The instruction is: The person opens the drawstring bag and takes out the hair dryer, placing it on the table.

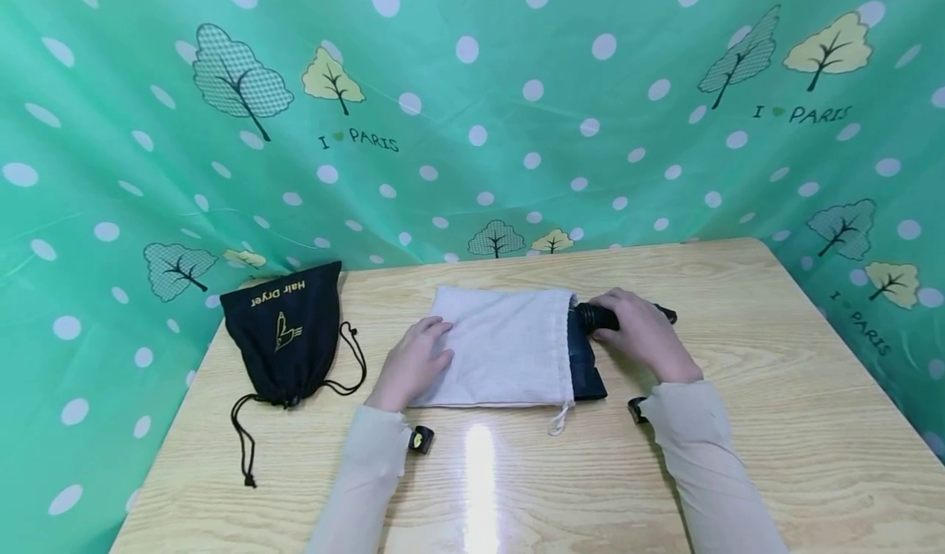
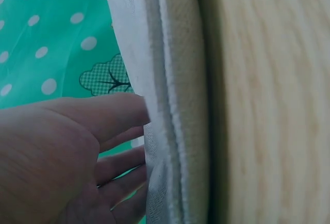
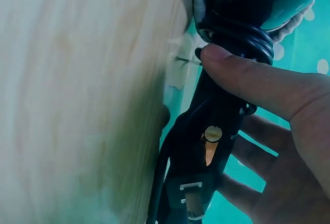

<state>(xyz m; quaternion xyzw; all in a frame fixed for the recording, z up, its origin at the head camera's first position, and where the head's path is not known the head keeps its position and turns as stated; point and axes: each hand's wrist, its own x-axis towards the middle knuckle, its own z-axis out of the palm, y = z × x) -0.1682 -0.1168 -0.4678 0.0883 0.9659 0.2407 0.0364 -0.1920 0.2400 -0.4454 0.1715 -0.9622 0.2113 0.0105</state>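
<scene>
A pale grey drawstring cloth bag (image 1: 509, 349) lies flat in the middle of the table, its mouth to the right. Out of that mouth sticks the glossy dark body of a hair dryer (image 1: 586, 365); the rest of the body is hidden inside. My right hand (image 1: 641, 331) grips the black handle, thumb on one side and fingers round the other. In the right wrist view, black cord loops (image 3: 242, 38) circle the handle (image 3: 201, 131) near the body. My left hand (image 1: 415, 359) rests with extended fingers on the bag's left end, also seen in the left wrist view.
A black drawstring pouch (image 1: 295, 336) printed "Hair Dryer" lies at the left, its cords trailing over the wooden table (image 1: 561, 488). A green dotted cloth (image 1: 435, 127) hangs behind and along both sides. The bag's white drawstring (image 1: 561, 418) hangs at its near right corner.
</scene>
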